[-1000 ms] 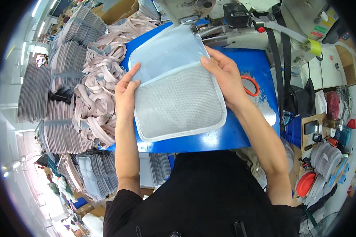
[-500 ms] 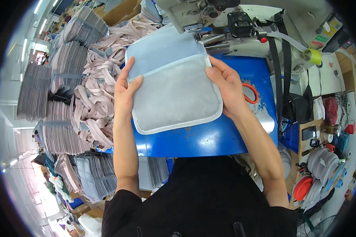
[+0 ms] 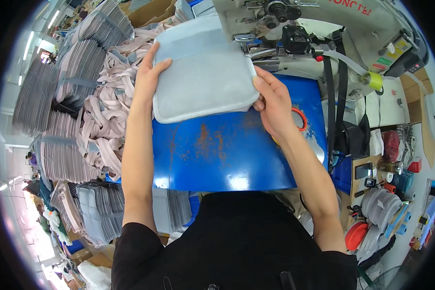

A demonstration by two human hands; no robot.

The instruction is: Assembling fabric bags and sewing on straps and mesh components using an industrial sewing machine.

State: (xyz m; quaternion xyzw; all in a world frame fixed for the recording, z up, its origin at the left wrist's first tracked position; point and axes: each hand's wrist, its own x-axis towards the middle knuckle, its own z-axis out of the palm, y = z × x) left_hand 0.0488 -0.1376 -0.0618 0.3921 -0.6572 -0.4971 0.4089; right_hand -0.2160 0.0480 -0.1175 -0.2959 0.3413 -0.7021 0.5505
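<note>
Grip on both sides: right hand point(image 3: 275, 99) has the right edge of the grey cloth pouch point(image 3: 203, 82) pinched, thumb on top, other fingertips curled in at the edge and partly hidden. Left hand point(image 3: 149, 72) is set wider, thumb and forefinger spread in a V, thumb on the top face, pouch edge between it and the fingers underneath. Can't see those well, so can't tell how hard it holds.

Pouch is above the blue tabletop point(image 3: 241, 154), far right corner tucked in at the sewing machine point(image 3: 324, 19), right edge lined up by the foot. Needle itself not visible, can't confirm stitching.

Step in hand, my read: guiding the bound right edge through the machine. Next move probably calls for right hand holding that edge straight to the foot, left hand keeping the face flat and ready to swing the piece at the rounded corner.

Around it: red scissors handle point(image 3: 305, 121) near the right wrist, heap of pinkish straps point(image 3: 96, 125) left of the left forearm, bundled grey stacks point(image 3: 77, 72) beyond that
</note>
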